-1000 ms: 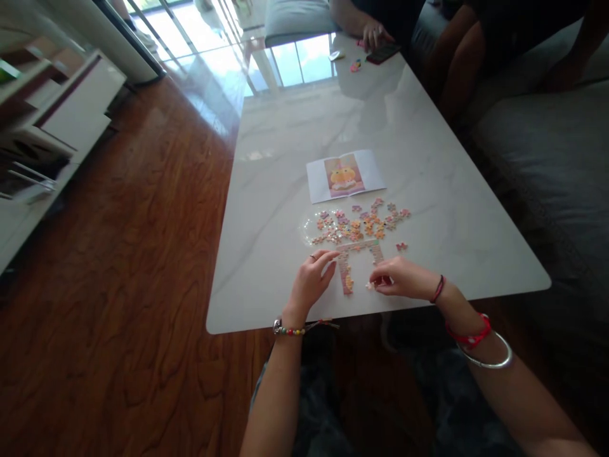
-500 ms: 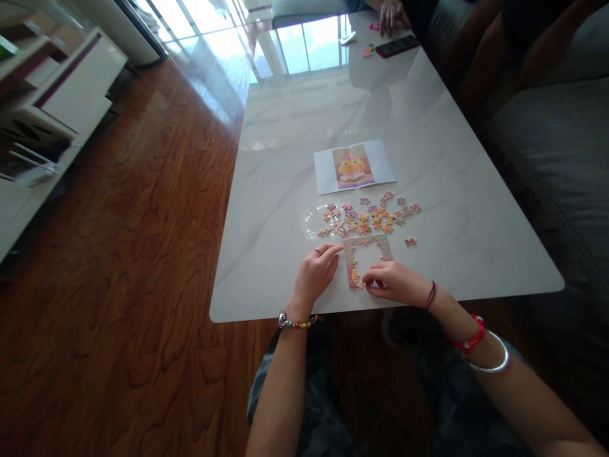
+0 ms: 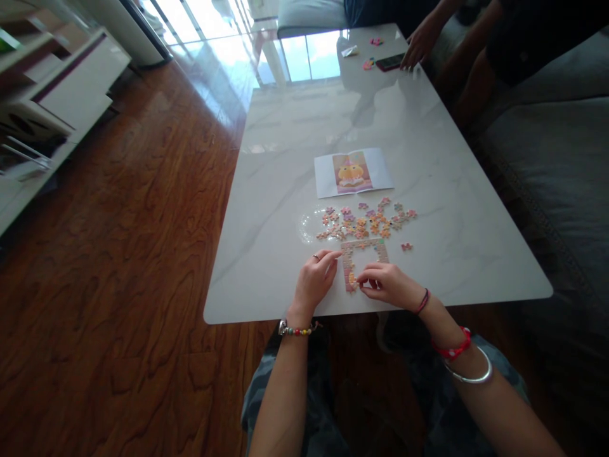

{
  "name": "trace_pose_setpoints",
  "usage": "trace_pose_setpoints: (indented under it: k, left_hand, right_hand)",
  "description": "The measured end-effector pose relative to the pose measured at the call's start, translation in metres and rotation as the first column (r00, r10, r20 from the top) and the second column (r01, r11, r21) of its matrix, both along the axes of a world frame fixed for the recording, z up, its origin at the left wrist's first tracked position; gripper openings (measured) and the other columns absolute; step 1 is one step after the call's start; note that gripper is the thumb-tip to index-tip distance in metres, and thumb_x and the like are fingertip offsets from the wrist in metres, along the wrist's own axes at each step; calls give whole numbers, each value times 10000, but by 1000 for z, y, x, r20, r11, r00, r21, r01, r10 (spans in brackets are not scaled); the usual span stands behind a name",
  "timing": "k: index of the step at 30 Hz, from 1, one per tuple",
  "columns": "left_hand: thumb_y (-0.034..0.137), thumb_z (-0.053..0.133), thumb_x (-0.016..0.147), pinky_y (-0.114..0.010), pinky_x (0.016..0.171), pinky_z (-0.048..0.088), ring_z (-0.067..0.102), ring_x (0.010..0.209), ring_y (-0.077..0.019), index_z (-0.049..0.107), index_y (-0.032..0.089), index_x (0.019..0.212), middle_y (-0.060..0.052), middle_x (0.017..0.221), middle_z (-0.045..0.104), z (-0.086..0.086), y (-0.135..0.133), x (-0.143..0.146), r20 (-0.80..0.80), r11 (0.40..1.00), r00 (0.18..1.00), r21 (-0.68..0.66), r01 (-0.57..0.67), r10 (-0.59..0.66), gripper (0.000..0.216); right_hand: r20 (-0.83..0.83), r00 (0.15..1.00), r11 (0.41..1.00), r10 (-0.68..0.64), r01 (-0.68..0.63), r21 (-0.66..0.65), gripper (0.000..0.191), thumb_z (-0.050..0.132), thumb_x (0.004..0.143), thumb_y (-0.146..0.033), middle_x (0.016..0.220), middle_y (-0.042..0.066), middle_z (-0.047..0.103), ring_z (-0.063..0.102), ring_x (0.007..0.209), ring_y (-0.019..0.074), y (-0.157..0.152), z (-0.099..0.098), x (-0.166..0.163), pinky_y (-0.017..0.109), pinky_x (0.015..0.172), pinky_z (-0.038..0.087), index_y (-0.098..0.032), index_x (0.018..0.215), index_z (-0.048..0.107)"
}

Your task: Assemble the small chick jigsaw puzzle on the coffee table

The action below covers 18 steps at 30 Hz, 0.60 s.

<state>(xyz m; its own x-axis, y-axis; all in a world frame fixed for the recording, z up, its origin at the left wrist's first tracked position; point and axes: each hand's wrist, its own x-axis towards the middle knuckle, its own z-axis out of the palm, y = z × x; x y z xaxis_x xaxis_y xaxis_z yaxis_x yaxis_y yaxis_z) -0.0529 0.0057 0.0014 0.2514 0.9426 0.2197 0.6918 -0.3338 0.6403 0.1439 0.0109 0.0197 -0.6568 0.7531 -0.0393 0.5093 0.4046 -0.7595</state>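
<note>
Pinched together, the thumb and fingers of the person's right hand (image 3: 387, 284) form a grip that seems to hold a small, pale jigsaw piece (image 3: 356, 286), mostly hidden, at the lower left of a thin, pinkish, hollow rectangle of joined jigsaw pieces (image 3: 347, 261). The left hand (image 3: 313, 276) has a loose, released grip with nothing in it, its index fingertip touching or just beside the rectangle's upper left side. That rectangle lies flat near the closest edge of a white, marble-patterned bench (image 3: 266, 254); the right hand hides part of it. Just beyond spreads a loose cluster of orange, pink and lilac jigsaw pieces (image 3: 361, 225), and a single pink piece (image 3: 406, 246) lies apart on the right. Farther back is a creased white paper sheet (image 3: 352, 172) with a mostly orange picture. Each piece looks light, stiff and thin, probably best taken by opposite edges, sparing the knobs, which could bend. The joined strips would likely come apart if lifted from one end; fingertips laid along the outer sides should steady them on the smooth, probably slippery surface.
</note>
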Motion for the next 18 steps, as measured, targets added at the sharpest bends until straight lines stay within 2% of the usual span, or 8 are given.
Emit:
trace_pose_setpoints:
  k: [7,12,14,16,18]
  left_hand:
    - [192,390,845,-277,779,448,565,870,-149,553,210,1031,-56,972,600,9,8,4,-40,998,998,38,41,-39,248]
    - [190,404,843,-267,743,457,570,828,-140,560,205,1007,-50,967,608,8,10,7,-75,995,995,73,70,-65,227]
    - [187,406,843,-267,728,459,569,813,-139,560,200,1000,-49,956,612,7,11,8,-99,995,993,81,65,-57,220]
    - [187,403,846,-267,723,459,569,808,-138,555,198,1006,-48,945,612,6,12,8,-112,995,993,90,50,-40,221]
    - [188,397,850,-263,724,458,569,813,-135,549,199,1019,-45,939,611,7,14,8,-116,994,993,94,47,-36,227]
  right_hand:
    - [31,1000,998,-5,7,-62,98,534,682,-129,616,-14,562,478,549,79,1,5,-4,195,552,386,-178,731,603]
    - [-29,999,995,37,-40,-93,278,495,699,-87,666,-8,589,488,575,82,4,5,-1,198,580,398,-195,919,625]
    - [-54,998,993,37,-43,-108,283,492,708,-98,684,0,602,501,592,88,6,5,0,208,598,405,-198,933,631]
    - [-67,998,980,-7,-6,-200,233,495,713,-127,668,1,609,513,568,87,8,5,2,209,574,413,-184,894,630]
    - [-87,993,935,-76,41,-352,190,487,720,-157,656,-1,618,533,531,82,11,3,3,201,530,420,-169,872,601]
